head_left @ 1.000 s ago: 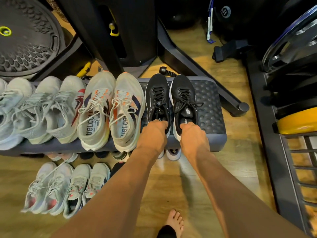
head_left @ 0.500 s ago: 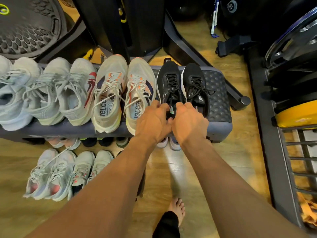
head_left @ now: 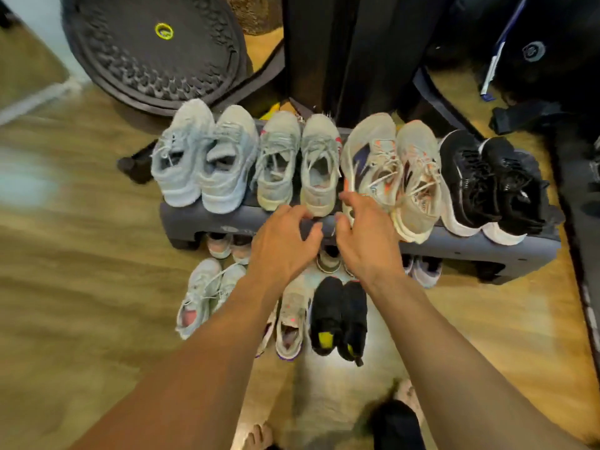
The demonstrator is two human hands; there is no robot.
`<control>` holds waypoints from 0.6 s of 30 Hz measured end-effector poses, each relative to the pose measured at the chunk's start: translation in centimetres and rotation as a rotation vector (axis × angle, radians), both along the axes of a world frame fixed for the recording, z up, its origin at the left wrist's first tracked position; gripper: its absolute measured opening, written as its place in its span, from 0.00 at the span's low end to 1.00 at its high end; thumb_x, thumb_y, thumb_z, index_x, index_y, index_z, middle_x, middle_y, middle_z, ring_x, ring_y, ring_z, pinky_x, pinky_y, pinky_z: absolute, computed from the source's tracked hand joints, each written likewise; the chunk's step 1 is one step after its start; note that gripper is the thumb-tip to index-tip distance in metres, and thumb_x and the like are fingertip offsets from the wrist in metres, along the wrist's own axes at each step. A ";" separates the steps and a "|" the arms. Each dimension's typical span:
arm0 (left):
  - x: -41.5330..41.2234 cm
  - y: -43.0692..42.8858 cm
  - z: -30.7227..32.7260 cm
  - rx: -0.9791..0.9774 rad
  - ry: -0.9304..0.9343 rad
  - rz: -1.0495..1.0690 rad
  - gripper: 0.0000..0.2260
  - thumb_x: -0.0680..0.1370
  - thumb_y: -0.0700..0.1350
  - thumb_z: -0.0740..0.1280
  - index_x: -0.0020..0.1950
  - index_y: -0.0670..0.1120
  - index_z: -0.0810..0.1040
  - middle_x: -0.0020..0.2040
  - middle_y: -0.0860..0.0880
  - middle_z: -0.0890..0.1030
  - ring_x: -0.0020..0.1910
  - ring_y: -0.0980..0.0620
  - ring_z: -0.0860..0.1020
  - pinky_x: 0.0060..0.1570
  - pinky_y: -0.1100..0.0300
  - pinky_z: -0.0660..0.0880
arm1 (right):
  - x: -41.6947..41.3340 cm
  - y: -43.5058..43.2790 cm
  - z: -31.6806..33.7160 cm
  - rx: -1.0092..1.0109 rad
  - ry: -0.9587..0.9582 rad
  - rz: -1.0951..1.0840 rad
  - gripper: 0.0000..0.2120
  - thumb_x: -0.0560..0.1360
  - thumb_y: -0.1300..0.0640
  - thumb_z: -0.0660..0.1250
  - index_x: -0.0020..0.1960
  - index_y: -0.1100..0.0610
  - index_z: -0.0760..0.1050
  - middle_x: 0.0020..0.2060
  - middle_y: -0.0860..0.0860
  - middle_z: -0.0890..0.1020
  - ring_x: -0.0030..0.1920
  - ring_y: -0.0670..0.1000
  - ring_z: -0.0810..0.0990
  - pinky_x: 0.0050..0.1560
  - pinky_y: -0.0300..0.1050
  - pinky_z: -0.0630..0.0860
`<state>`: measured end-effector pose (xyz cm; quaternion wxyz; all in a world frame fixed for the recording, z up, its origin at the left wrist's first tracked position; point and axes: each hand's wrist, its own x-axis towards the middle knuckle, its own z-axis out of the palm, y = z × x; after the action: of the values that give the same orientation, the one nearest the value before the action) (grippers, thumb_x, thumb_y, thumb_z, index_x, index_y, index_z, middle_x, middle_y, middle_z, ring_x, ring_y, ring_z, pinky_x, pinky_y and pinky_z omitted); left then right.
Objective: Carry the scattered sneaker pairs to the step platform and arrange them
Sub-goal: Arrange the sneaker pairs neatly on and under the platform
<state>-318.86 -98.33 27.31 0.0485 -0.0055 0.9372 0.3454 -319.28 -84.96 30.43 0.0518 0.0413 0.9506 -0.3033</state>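
Our left hand (head_left: 285,248) and right hand (head_left: 368,245) hover side by side, close but apart, just in front of the near edge of the step platform (head_left: 191,222). Both hands have loosely curled, spread fingers and hold nothing. Just beyond our left fingertips sits the heel of the grey pair (head_left: 318,164). Our right fingertips reach the heel of the cream pair (head_left: 370,160), which has orange and navy marks. The picture is too blurred to tell whether either hand touches a shoe.

All four pairs on the platform stand in one row, heels toward our hands and toes pointing away. The pale blue pair (head_left: 227,157) is left of our left hand, past the grey one. The black pair (head_left: 464,180) with white soles is right of our right hand, at the platform's end.

Below our wrists, on the wooden floor (head_left: 81,287), lie a black-and-yellow pair (head_left: 328,313) and a white sneaker with a purple sole (head_left: 292,316). A white pair (head_left: 201,297) lies left of our left forearm. More shoes peek out from under the platform. Far beyond our hands a round black disc (head_left: 146,53) leans beside a black upright frame (head_left: 341,53).
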 end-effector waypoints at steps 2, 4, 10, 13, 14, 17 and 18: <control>0.9 -4.2 -0.6 -0.034 -0.019 0.069 0.12 0.77 0.52 0.65 0.56 0.48 0.79 0.53 0.48 0.80 0.50 0.48 0.78 0.51 0.53 0.74 | 0.4 -3.7 -0.3 -0.017 -0.004 0.035 0.18 0.80 0.55 0.59 0.70 0.54 0.69 0.65 0.52 0.74 0.64 0.54 0.73 0.61 0.49 0.69; 1.8 -7.5 -1.5 -0.035 -0.043 0.148 0.11 0.77 0.51 0.66 0.55 0.47 0.80 0.52 0.48 0.80 0.50 0.48 0.79 0.51 0.55 0.73 | 0.8 -6.9 -1.4 -0.025 -0.025 0.077 0.18 0.80 0.54 0.59 0.69 0.54 0.69 0.65 0.52 0.75 0.64 0.54 0.73 0.61 0.48 0.69; 2.3 -13.5 -5.9 -0.069 -0.174 0.249 0.12 0.76 0.52 0.65 0.52 0.47 0.81 0.49 0.46 0.81 0.48 0.45 0.79 0.50 0.53 0.75 | 1.5 -13.7 -7.0 -0.067 -0.121 0.140 0.17 0.80 0.52 0.59 0.67 0.55 0.70 0.61 0.54 0.76 0.62 0.56 0.74 0.58 0.48 0.70; 1.8 -14.7 -9.3 -0.060 -0.231 0.286 0.12 0.76 0.52 0.65 0.53 0.47 0.82 0.49 0.47 0.83 0.49 0.47 0.79 0.47 0.58 0.72 | 1.4 -15.8 -10.6 -0.077 -0.165 0.135 0.15 0.79 0.52 0.59 0.63 0.55 0.72 0.58 0.54 0.78 0.60 0.57 0.75 0.55 0.48 0.70; 1.7 -15.1 -10.4 -0.042 -0.250 0.313 0.12 0.75 0.52 0.65 0.53 0.47 0.82 0.49 0.47 0.83 0.50 0.47 0.79 0.47 0.59 0.71 | 1.4 -16.6 -11.9 -0.074 -0.180 0.146 0.14 0.79 0.52 0.59 0.62 0.55 0.73 0.57 0.54 0.79 0.59 0.57 0.75 0.54 0.48 0.70; 1.2 -16.0 -14.1 0.030 -0.314 0.389 0.12 0.75 0.50 0.65 0.54 0.48 0.81 0.50 0.47 0.82 0.51 0.46 0.78 0.48 0.59 0.71 | 1.5 -18.4 -16.0 -0.094 -0.230 0.110 0.12 0.79 0.53 0.59 0.59 0.54 0.75 0.55 0.54 0.81 0.57 0.57 0.76 0.53 0.48 0.70; 1.0 -16.4 -15.6 0.045 -0.335 0.406 0.11 0.75 0.50 0.65 0.54 0.49 0.81 0.50 0.47 0.82 0.51 0.46 0.78 0.48 0.59 0.71 | 1.4 -18.9 -17.6 -0.106 -0.247 0.087 0.12 0.79 0.53 0.59 0.59 0.54 0.75 0.55 0.54 0.81 0.57 0.57 0.77 0.53 0.48 0.71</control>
<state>-317.84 -114.77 11.69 0.1325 -0.2496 0.8878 0.3633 -317.89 -103.87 12.83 0.1835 0.0339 0.9205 -0.3433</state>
